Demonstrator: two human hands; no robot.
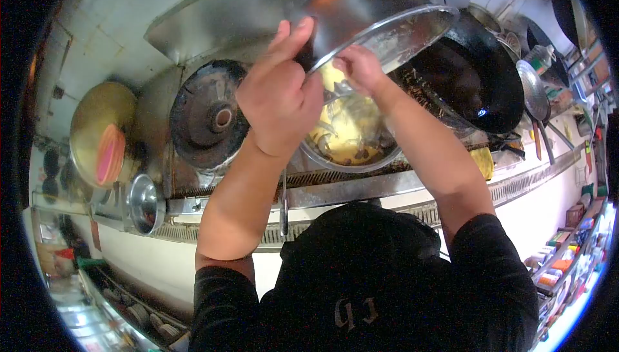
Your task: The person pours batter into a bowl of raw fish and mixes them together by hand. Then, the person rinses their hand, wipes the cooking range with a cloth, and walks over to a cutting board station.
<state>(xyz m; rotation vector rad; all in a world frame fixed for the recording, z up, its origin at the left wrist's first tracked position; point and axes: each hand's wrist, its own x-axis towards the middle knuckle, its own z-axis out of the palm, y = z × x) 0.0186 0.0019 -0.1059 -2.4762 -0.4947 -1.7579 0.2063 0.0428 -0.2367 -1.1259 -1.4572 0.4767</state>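
A large metal mixing bowl (371,13) is tipped on its side above the stove, its mouth facing down toward me. My left hand (277,91) grips its left rim, thumb and fingers on either side. My right hand (361,69) is at the bowl's mouth with curled fingers; whether they hold anything is hidden. Below lies a round metal pan (351,167) containing a yellow, batter-like mixture (353,123) with darker pieces. More yellow mixture shows between the tipped bowl and the pan, partly blurred.
A dark wok (474,78) stands to the right, near a long-handled strainer (532,88). Left of the pan is a round burner (219,117). Farther left are a brass-coloured bowl (90,120), pink-orange baskets (111,154) and a small metal bowl (145,204).
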